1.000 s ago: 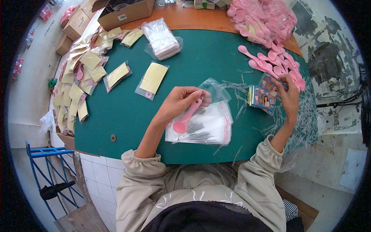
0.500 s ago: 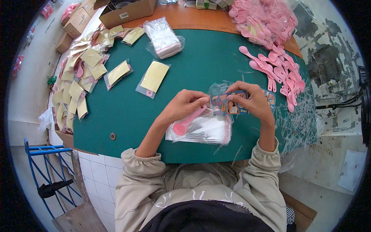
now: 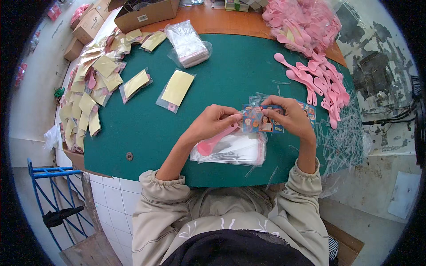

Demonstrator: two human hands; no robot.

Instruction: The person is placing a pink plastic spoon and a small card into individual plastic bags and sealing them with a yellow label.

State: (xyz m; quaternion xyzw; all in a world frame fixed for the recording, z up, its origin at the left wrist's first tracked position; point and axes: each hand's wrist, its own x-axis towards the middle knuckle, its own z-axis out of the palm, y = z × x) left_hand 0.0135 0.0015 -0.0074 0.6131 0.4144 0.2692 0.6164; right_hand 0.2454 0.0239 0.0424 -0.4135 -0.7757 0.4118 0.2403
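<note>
My left hand [image 3: 215, 122] is closed in a pinch at the left edge of a clear plastic bag [image 3: 257, 98]. Between my hands is a blue printed card [image 3: 265, 126], overlapping the bag; my right hand [image 3: 290, 117] pinches it from above. How far the card sits inside the bag is hard to make out. Just below my left fingers a pink spoon [image 3: 206, 147] slants over a stack of clear bags [image 3: 239, 150]; whether that hand also grips it is hidden. More blue cards [image 3: 309, 113] show behind my right hand.
Loose pink spoons [image 3: 321, 82] lie at the right below a bagged heap of spoons [image 3: 304, 22]. Clear plastic strips [image 3: 341, 144] litter the right edge. Packed bags with cream cards [image 3: 104, 66] pile up at the left; another packed bag [image 3: 177, 88] and a bag bundle [image 3: 188, 44] lie mid-table.
The blue card has shifted slightly left toward my left hand, and its printed face shows more fully. My right fingers have moved up a little on it. The spoon has shifted slightly left.
</note>
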